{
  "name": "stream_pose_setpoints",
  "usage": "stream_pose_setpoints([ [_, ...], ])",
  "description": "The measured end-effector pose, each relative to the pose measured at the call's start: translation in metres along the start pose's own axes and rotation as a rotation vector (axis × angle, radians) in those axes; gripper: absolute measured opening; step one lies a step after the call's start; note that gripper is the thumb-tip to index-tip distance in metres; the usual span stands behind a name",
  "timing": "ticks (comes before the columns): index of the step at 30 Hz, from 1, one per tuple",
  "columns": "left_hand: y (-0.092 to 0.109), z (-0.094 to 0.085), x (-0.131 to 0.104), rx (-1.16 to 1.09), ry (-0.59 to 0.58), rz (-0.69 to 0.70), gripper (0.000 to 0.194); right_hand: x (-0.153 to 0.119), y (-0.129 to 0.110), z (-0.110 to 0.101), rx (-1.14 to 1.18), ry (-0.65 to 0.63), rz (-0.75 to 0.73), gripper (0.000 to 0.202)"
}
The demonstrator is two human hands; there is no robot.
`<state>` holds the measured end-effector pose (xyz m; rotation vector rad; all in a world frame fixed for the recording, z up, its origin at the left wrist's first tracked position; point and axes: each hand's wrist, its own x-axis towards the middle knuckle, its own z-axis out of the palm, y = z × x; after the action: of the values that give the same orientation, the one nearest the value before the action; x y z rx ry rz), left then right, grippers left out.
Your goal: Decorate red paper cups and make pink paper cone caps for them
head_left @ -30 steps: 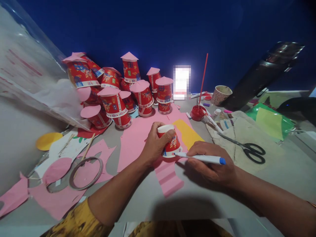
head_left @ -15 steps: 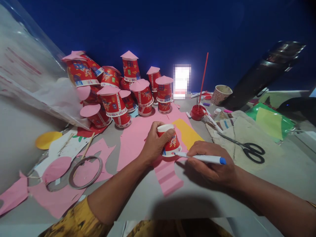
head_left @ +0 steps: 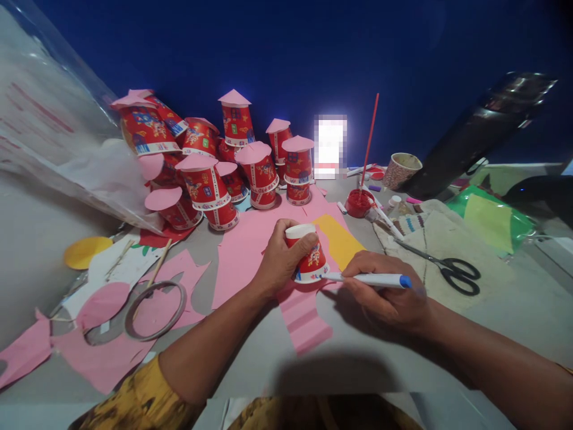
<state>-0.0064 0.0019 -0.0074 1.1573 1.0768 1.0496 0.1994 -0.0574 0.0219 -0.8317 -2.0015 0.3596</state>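
Note:
My left hand [head_left: 286,254] is wrapped round a red painted paper cup [head_left: 316,254], its thumb across the front. The cup stands upside down, slightly tilted, with a plain white band at the top and small coloured marks on the white band at the bottom. In my right hand [head_left: 385,289] is a white marker pen [head_left: 373,279] with a blue end. Its tip meets the right side of the cup's lower band. Beneath the cup lies pink paper [head_left: 250,251], with a folded pink strip [head_left: 307,325] in front.
Several red cups with pink paper cones [head_left: 254,167] stand stacked at the back left. Scissors [head_left: 447,269] lie on a cloth at right. A red paint pot [head_left: 358,205] holds a brush. A tape roll [head_left: 156,312] and pink scraps lie at left. A black flask [head_left: 483,137] leans at right.
The marker tip has shifted a little to the right along the cup's lower band, and my right hand has moved with it. My left hand keeps the cup in place.

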Motion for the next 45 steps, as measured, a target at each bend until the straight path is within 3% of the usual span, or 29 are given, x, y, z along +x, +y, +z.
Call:
stream_pose_setpoints([
  [8, -0.0009, 0.0004, 0.0012, -0.002, -0.003, -0.002, 0.056, 0.0022, -0.0008, 0.0011, 0.004, -0.041, -0.025, 0.011],
  [29, 0.0026, 0.0014, -0.0015, -0.059, -0.050, 0.012, 0.053, -0.0001, 0.0011, 0.0005, 0.049, 0.076, 0.005, 0.007],
  [45, 0.0015, 0.0010, -0.0006, -0.006, -0.028, 0.003, 0.057, 0.0032, -0.0017, 0.0029, 0.002, -0.017, -0.087, 0.008],
])
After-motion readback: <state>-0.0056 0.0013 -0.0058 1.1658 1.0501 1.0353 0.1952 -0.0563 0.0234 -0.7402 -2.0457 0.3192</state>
